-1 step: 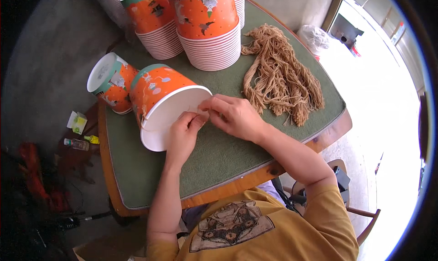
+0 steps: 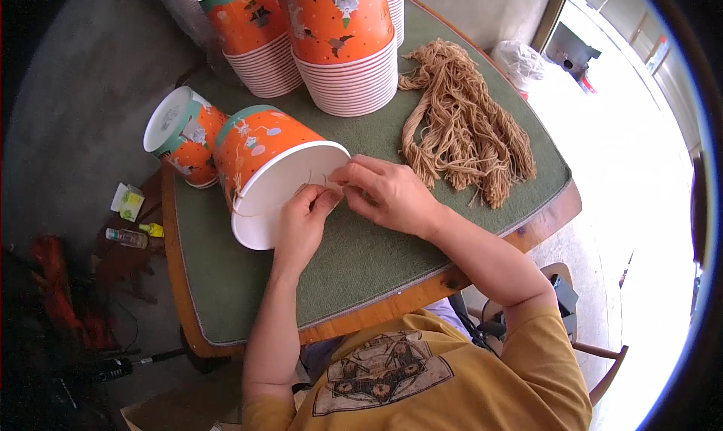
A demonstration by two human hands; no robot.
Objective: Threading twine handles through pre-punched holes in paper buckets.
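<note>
An orange printed paper bucket (image 2: 267,160) lies on its side on the green table mat (image 2: 361,258), with its white open mouth toward me. A thin tan string (image 2: 319,179) runs across the inside near the rim. My left hand (image 2: 301,224) pinches the rim where the string passes. Touching it from the right, my right hand (image 2: 388,194) has its fingertips closed on the string's end at the same spot. A second string hangs on the bucket's outer left side.
Another orange bucket (image 2: 184,133) lies on its side to the left. Two tall bucket stacks (image 2: 343,54) stand at the back. A bundle of tan strings (image 2: 467,129) lies at the right, with a white bag (image 2: 520,62) beyond. Small bottles (image 2: 132,237) lie on the floor at the left.
</note>
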